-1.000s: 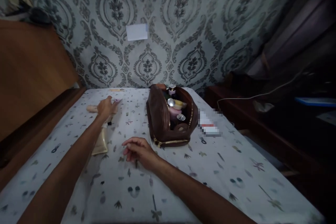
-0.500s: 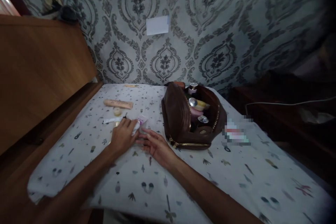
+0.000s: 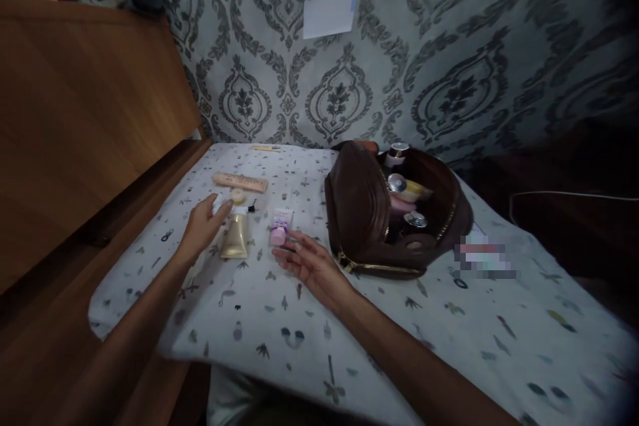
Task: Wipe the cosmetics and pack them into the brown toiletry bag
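My left hand [image 3: 204,225] has its thumb and fingers closed around a small white item [image 3: 219,202], partly hidden by the fingers. Just right of it lie a gold tube [image 3: 235,237] with a white cap and a small round cream-coloured jar [image 3: 237,196]. A peach tube [image 3: 240,182] lies behind them. My right hand [image 3: 312,266] is palm up with fingers apart and holds nothing. Its fingertips are beside a small white and purple tube [image 3: 280,226] with a pink cap. A small black-tipped item [image 3: 251,208] lies between the tubes.
An open brown bag [image 3: 357,206] with jars and tubes inside stands right of my right hand. Beyond it lies a blurred packet [image 3: 483,253]. A patterned white cloth [image 3: 309,373] covers the surface. A wooden panel [image 3: 94,113] rises at the left, and a patterned wall stands behind.
My left hand has left the white and purple tube and moved left to the white item. The purple tube now lies in plain view by my right hand. The view has shifted.
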Motion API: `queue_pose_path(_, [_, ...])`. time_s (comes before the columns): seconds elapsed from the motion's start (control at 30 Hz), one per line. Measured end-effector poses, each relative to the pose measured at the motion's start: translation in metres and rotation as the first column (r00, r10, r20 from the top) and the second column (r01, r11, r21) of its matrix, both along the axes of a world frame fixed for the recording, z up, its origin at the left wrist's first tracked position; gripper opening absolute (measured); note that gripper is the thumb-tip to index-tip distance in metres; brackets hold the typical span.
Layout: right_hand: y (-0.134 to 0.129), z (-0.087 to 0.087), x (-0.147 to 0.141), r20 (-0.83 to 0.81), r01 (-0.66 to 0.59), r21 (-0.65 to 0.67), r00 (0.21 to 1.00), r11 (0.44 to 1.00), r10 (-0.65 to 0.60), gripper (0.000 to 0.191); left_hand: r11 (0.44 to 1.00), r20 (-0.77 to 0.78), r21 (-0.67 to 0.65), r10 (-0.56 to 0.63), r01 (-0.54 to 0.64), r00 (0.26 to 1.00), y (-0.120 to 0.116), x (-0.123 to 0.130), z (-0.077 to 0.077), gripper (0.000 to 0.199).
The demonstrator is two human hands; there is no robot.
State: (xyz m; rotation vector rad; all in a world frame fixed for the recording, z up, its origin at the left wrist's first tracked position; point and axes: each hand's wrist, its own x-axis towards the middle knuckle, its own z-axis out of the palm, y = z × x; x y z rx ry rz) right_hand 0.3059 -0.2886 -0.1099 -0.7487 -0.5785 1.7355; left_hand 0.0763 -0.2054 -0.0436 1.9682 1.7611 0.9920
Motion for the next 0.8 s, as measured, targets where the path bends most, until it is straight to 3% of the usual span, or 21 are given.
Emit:
queue_pose_path(0.1, [-0.001,-0.003,-0.002,0.045,0.003,0.034,0.999,0.999,-0.004,0.045,0.996,-0.277,-0.094,-0.013,-0.014,0.961,-0.002,0.000,-0.002,0.040])
queue_pose_path(0.2, [-0.003,-0.007,-0.005,0.114,-0.011,0.086,0.994,0.996,0.001,0.048,0.980,-0.505,-0.176,-0.014,-0.088,0.863,-0.007,0.013,-0.006,0.039])
queue_pose_path(0.27, [-0.005,-0.010,-0.005,0.143,-0.041,0.118,0.989,0.992,0.023,0.052,0.964,-0.579,-0.228,-0.024,-0.134,0.815,-0.008,0.020,-0.009,0.038])
queue_pose_path(0.33, [-0.005,-0.012,-0.005,0.163,-0.081,0.138,0.985,0.987,0.058,0.054,0.947,-0.582,-0.280,-0.039,-0.155,0.813,-0.004,0.022,-0.012,0.040])
queue_pose_path(0.47, [-0.005,-0.013,-0.004,0.180,-0.111,0.154,0.980,0.982,0.082,0.052,0.942,-0.481,-0.290,0.010,-0.169,0.877,0.004,0.017,-0.013,0.045])
queue_pose_path(0.6, [-0.007,-0.007,-0.005,0.170,-0.149,0.194,0.979,0.970,0.116,0.057,0.972,-0.122,-0.205,0.091,-0.115,0.988,-0.005,0.023,-0.005,0.054])
queue_pose_path(0.7, [-0.012,-0.001,-0.007,0.158,-0.165,0.238,0.979,0.957,0.129,0.070,0.992,0.144,-0.113,-0.046,0.063,0.989,-0.028,0.044,-0.003,0.049])
queue_pose_path(0.8, [-0.017,0.004,-0.008,0.132,-0.168,0.246,0.982,0.955,0.138,0.084,0.968,0.207,-0.129,-0.187,0.216,0.960,-0.053,0.067,-0.007,0.040])
